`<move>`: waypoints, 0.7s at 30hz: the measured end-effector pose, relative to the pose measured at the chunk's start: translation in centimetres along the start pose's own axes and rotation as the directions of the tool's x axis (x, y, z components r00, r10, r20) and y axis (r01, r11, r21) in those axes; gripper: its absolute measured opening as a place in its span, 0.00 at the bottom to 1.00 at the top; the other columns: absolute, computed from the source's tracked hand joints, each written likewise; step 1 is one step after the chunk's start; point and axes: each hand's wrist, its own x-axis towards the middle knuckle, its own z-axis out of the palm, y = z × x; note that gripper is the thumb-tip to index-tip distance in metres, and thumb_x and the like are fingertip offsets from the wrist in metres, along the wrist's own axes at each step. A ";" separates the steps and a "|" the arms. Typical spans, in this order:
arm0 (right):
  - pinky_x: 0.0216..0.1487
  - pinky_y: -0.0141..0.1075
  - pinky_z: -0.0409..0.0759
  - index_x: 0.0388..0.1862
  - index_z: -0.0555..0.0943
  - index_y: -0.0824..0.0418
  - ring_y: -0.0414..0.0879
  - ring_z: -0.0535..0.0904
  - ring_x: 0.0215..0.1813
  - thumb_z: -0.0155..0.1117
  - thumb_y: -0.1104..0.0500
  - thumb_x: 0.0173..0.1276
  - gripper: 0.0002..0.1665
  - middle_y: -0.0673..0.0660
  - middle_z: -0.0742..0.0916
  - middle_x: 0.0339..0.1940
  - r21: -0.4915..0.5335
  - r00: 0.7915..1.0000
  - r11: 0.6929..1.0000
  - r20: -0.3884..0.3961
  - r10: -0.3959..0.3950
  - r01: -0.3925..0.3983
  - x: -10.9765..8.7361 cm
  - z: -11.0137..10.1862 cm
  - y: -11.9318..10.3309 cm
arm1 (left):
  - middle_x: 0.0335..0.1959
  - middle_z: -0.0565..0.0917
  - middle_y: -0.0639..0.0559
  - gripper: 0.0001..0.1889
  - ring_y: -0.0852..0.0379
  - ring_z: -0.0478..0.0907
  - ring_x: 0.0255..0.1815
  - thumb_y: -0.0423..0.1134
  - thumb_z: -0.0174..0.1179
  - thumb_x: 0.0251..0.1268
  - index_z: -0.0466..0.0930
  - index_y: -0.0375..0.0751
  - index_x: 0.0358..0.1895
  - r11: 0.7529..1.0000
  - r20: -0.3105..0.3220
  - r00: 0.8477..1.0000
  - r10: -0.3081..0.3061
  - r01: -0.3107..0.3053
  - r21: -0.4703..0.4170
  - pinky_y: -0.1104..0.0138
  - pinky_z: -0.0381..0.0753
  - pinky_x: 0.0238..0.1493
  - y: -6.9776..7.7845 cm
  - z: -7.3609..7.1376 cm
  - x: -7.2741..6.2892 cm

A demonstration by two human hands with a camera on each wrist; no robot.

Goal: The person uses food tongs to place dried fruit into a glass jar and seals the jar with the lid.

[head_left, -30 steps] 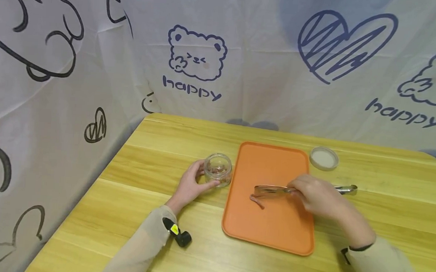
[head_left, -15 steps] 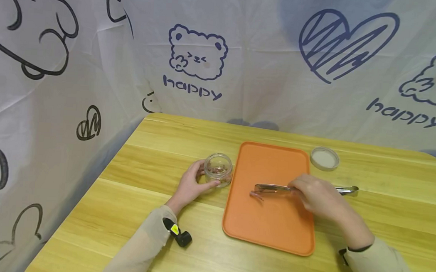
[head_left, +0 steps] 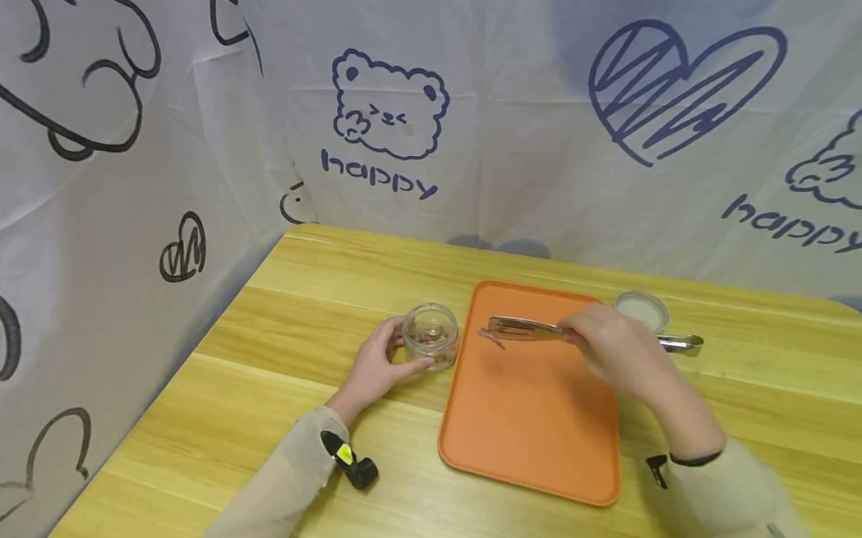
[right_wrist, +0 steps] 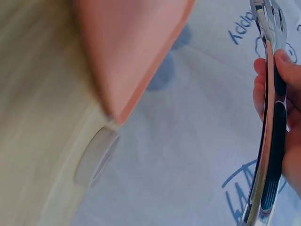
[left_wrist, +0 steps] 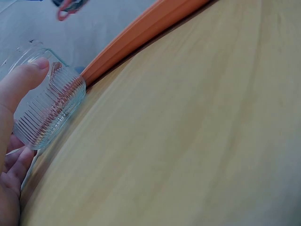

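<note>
My left hand (head_left: 375, 366) holds a clear glass jar (head_left: 429, 359) on the table, thumb at the near side and fingers round its left. In the left wrist view, the ribbed jar (left_wrist: 56, 106) has reddish-brown bits inside. A pair of metal tongs (head_left: 523, 331) is gripped in my right hand (head_left: 611, 346), above the orange tray (head_left: 531, 448). From the tips hangs a thin reddish strip (head_left: 493, 339), its kind too small to make out. The right wrist view shows slotted, fork-like ends and dark grips on the tongs (right_wrist: 275, 136).
Behind the right hand lies a round, pale lid (head_left: 639, 306), beside the tray's far right corner. The jar stands close to the tray's left edge. A white cloth with drawings (head_left: 512, 159) hangs behind the wooden table (head_left: 327, 271).
The right hand has lifted the reddish strip off the tray with the tongs and moved it away from me and left, nearer the jar. The left hand and jar have stayed put.
</note>
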 end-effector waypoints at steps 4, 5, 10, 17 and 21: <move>0.27 0.39 0.80 0.35 0.83 0.65 0.49 0.80 0.32 0.70 0.69 0.56 0.07 0.56 0.84 0.30 -0.001 1.000 1.000 -0.008 0.002 -0.002 1.7 0.1 -0.5 | 0.57 0.74 0.52 0.39 0.56 0.73 0.56 0.47 0.75 0.48 0.68 0.40 0.64 1.000 0.000 1.000 -0.001 0.001 0.001 0.66 0.72 0.60 0.0 -0.1 0.0; 0.27 0.39 0.80 0.35 0.83 0.65 0.49 0.80 0.32 0.69 0.68 0.57 0.07 0.56 0.84 0.30 -0.001 1.000 1.000 -0.004 0.010 -0.010 2.1 0.2 -0.6 | 0.57 0.74 0.51 0.39 0.56 0.73 0.56 0.48 0.75 0.48 0.68 0.41 0.64 1.000 0.000 1.000 -0.002 0.002 0.003 0.66 0.72 0.60 0.0 -0.1 0.0; 0.29 0.39 0.81 0.35 0.84 0.64 0.49 0.81 0.33 0.69 0.66 0.60 0.04 0.55 0.84 0.29 -0.010 1.000 0.999 0.002 0.031 -0.031 4.0 1.0 -1.5 | 0.57 0.74 0.52 0.39 0.56 0.73 0.56 0.49 0.74 0.48 0.68 0.42 0.64 1.000 -0.001 1.000 -0.006 0.006 0.006 0.66 0.72 0.60 0.0 -0.1 0.0; 0.28 0.37 0.81 0.35 0.84 0.63 0.49 0.81 0.33 0.70 0.65 0.60 0.05 0.55 0.85 0.29 -0.038 1.000 0.999 0.021 0.005 -0.004 5.8 2.5 -2.7 | 0.57 0.74 0.51 0.39 0.56 0.74 0.56 0.49 0.74 0.48 0.68 0.41 0.64 1.000 -0.001 1.000 0.002 -0.002 -0.004 0.65 0.73 0.60 -0.1 -0.1 0.0; 0.28 0.36 0.81 0.35 0.84 0.63 0.49 0.80 0.34 0.70 0.65 0.60 0.05 0.54 0.85 0.30 -0.037 0.999 0.999 0.049 0.008 -0.006 6.2 2.9 -3.2 | 0.57 0.74 0.51 0.39 0.55 0.73 0.56 0.50 0.74 0.48 0.68 0.43 0.64 1.000 0.002 1.000 0.002 -0.002 -0.005 0.64 0.73 0.60 -0.2 -0.1 0.0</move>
